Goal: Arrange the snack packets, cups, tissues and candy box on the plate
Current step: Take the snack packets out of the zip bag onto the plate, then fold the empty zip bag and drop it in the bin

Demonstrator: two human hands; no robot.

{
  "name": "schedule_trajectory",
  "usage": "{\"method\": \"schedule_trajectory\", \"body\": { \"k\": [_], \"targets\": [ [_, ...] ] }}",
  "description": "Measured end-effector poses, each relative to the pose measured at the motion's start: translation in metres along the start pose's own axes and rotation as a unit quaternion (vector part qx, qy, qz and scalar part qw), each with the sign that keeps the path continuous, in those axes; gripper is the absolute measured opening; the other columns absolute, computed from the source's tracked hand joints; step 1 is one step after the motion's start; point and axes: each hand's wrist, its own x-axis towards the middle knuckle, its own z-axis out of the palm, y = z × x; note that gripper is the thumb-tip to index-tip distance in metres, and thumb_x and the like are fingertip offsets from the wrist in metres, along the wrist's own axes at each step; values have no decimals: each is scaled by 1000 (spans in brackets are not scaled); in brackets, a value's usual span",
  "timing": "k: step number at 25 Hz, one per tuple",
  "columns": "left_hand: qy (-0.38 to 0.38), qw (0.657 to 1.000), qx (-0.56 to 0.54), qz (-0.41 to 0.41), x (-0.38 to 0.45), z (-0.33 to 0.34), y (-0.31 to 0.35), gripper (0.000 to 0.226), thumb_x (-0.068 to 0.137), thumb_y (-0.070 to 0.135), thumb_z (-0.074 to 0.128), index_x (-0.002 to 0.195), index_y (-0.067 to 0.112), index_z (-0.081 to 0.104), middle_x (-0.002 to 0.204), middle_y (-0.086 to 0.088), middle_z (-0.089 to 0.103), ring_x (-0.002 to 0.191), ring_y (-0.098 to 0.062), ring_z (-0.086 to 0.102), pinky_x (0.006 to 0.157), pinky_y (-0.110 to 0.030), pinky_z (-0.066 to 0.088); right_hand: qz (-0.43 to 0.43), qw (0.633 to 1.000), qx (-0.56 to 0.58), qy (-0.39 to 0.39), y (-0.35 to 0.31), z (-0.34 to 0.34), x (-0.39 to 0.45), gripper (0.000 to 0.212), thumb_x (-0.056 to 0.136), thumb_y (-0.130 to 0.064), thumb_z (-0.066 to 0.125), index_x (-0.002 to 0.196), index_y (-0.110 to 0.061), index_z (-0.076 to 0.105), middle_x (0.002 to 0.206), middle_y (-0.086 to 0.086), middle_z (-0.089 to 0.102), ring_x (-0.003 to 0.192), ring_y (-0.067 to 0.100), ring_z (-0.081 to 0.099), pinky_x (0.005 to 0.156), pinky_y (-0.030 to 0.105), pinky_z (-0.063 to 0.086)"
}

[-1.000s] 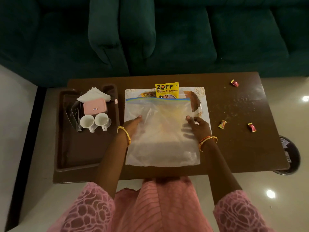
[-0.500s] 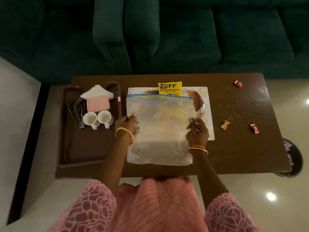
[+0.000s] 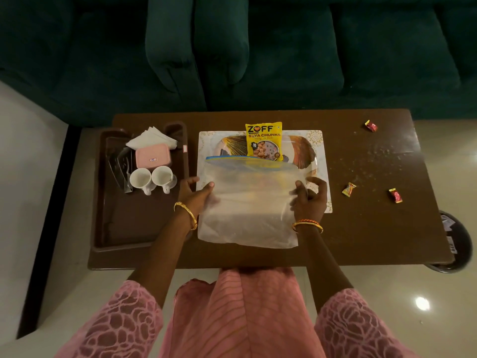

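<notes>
Frosted clear plastic zip bag point(image 3: 247, 202) is pinched at both side edges, your left hand point(image 3: 195, 196) and right hand point(image 3: 308, 200) holding it over the patterned rectangular plate point(image 3: 318, 151). Looks like you're still unpacking; yellow soya chunks packet point(image 3: 263, 140) sits on the plate's far edge. Next, clear the bag away: open tabletop lies right of the plate.

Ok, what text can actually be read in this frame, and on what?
"ZOFF": yellow snack packet
"SOYA CHUNKS": same packet, below the brand
"10": small badge on the packet
Packet's fine print: too small to read
Pink box sticker: blurred, unreadable
Candy wrappers: unreadable
</notes>
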Motion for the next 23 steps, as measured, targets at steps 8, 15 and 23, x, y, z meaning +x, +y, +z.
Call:
{"method": "schedule_trajectory", "body": {
  "k": [8,15,23],
  "targets": [
    [-130,947,282,82,-6,1,10,81,76,11,75,144,17,32,116,-8,50,107,-19,48,93,-33,46,-6,946,-209,-247,-10,-27,19,59,77,1,69,130,-10,47,109,8,47,98,20,50,76,20,48],
    [-75,819,536,190,-7,13,0,45,67,38,79,105,16,68,124,-11,49,116,-30,48,100,-42,44,-107,877,-413,-219,13,-38,13,33,72,-18,76,101,-7,67,110,19,53,106,34,49,86,31,38],
    [-101,962,212,136,-22,42,14,44,86,20,64,127,9,51,118,-2,55,109,-16,50,88,-29,44,113,990,32,-75,6,-64,19,20,75,-12,74,89,-8,61,85,7,66,88,33,64,74,36,56]
  ]
}}
